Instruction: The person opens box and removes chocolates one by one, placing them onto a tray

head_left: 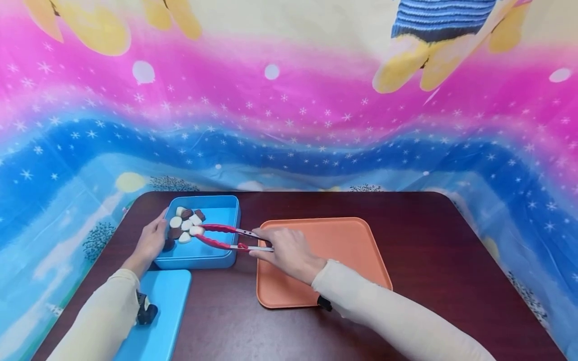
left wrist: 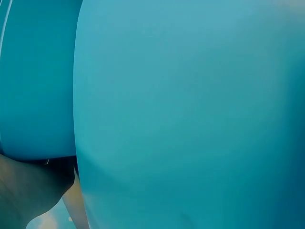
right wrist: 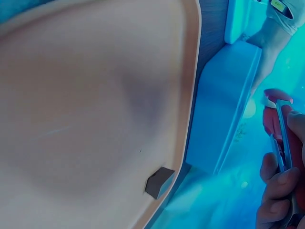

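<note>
My right hand [head_left: 291, 253] grips a pair of tongs [head_left: 220, 228] with red tips and metal arms. In the head view the tips reach into a blue box [head_left: 217, 262] and lie around a white piece [head_left: 196, 230]. Several small white and brown pieces [head_left: 175, 222], which look like chocolates, are heaped at the box's left side. My left hand [head_left: 151, 240] holds the box by its left wall. The left wrist view is mostly filled by blue plastic, with part of that hand [left wrist: 33, 191] at the lower left.
An orange tray [head_left: 334, 235] lies to the right of the box, under my right forearm. A small dark block [right wrist: 159, 182] shows by its rim in the right wrist view. A flat blue lid [head_left: 169, 306] lies in front of the box. Printed cloth hangs behind the brown table [head_left: 235, 311].
</note>
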The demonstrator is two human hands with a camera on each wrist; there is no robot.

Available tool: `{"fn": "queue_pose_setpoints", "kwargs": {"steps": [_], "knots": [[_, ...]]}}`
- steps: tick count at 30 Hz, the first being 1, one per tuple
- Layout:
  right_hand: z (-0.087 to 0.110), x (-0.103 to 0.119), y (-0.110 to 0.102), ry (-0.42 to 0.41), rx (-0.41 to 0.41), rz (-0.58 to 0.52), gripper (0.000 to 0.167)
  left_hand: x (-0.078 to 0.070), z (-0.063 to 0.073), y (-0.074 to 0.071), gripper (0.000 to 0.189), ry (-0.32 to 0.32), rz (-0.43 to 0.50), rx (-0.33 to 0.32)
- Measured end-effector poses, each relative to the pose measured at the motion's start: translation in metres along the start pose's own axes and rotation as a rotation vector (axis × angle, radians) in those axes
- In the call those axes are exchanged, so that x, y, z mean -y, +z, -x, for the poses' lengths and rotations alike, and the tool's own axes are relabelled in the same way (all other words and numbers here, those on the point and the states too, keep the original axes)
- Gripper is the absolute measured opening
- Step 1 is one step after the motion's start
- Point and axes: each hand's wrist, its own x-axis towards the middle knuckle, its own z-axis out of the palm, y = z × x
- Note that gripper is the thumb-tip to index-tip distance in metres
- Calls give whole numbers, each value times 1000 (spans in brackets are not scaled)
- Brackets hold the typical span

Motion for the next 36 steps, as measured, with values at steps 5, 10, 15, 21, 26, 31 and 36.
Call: {"fn": "queue_pose_setpoints", "kwargs": {"steps": [5, 10, 15, 21, 26, 31, 36], "knots": [[6, -5, -5, 11, -13, -22, 46, 0, 0, -2, 57, 0, 7, 0], [14, -11, -6, 5, -17, -28, 44, 2, -1, -3, 58, -1, 20, 8], [23, -17, -9, 36, -20, -34, 51, 4, -2, -2, 58, -2, 23, 9], [33, -28, -16, 83, -21, -29, 54, 4, -6, -1, 59, -22, 37, 19], [43, -40, -19, 135, -6, -43, 53, 3, -6, -1, 59, -25, 43, 28], [52, -49, -22, 179, 7, -83, 53, 3, -5, -1, 59, -17, 36, 28], [61, -56, -25, 223, 3, -66, 54, 3, -6, 0, 58, -25, 38, 24]]}}
